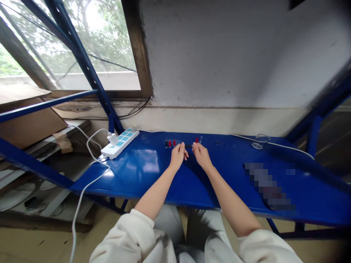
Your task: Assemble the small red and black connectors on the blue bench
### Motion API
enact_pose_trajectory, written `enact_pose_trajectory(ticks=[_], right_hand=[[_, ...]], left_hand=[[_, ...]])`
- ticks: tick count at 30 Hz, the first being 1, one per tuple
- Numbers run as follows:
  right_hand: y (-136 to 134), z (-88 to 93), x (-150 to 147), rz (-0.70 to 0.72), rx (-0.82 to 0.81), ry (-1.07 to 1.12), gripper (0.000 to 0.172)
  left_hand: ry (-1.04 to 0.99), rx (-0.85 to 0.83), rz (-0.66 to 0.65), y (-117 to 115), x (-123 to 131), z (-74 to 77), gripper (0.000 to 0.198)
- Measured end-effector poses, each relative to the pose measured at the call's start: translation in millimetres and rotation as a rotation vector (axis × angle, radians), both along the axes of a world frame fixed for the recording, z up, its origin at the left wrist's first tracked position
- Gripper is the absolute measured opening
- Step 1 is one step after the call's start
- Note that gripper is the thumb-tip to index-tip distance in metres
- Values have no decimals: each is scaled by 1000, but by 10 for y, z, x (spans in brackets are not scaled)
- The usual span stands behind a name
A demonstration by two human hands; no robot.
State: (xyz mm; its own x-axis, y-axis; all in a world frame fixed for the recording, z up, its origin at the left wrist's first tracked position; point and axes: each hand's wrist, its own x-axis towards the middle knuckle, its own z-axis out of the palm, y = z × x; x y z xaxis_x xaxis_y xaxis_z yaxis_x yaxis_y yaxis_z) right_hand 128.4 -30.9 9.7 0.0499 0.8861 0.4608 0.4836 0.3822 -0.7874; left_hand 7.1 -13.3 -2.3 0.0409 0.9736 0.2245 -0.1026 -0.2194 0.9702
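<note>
Above the blue table (131, 179), my left hand (178, 155) pinches the left end of a slim black rod (188, 146). My right hand (201, 155) is closed on its other end, where a paler tip shows between the fingertips. The rod is level and too small to name more exactly. Left of my left hand stand a short black piece (166, 144) and two red pieces, one red piece (169, 144) and another red piece (174, 143). Just behind my right hand are a red piece (196, 140) and a clear piece (201, 139).
A white power strip (120, 144) with a plugged-in charger (112, 138) lies at the left, its cable hanging over the edge. Several tiny parts (218, 143) lie right of my hands. Farther right are a clear round container (257, 145) and a blurred-out dark object (270, 188).
</note>
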Motion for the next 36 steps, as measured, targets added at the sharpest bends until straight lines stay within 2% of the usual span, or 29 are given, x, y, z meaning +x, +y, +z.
enact_pose_trajectory(ticks=[12, 18, 23, 30, 36], right_hand=[[91, -89, 50, 95, -2, 25, 33], [122, -121, 44, 143, -42, 85, 36], [100, -99, 48, 132, -48, 20, 33], [112, -89, 62, 98, -32, 48, 31], [147, -99, 72, 7, -6, 202, 32]], left_hand=[[-37, 24, 59, 52, -20, -32, 40], [-28, 16, 73, 83, -27, -60, 39], [27, 59, 83, 68, -35, -65, 39], [-6, 77, 230, 95, -82, -44, 39], [34, 67, 173, 82, -86, -18, 40]])
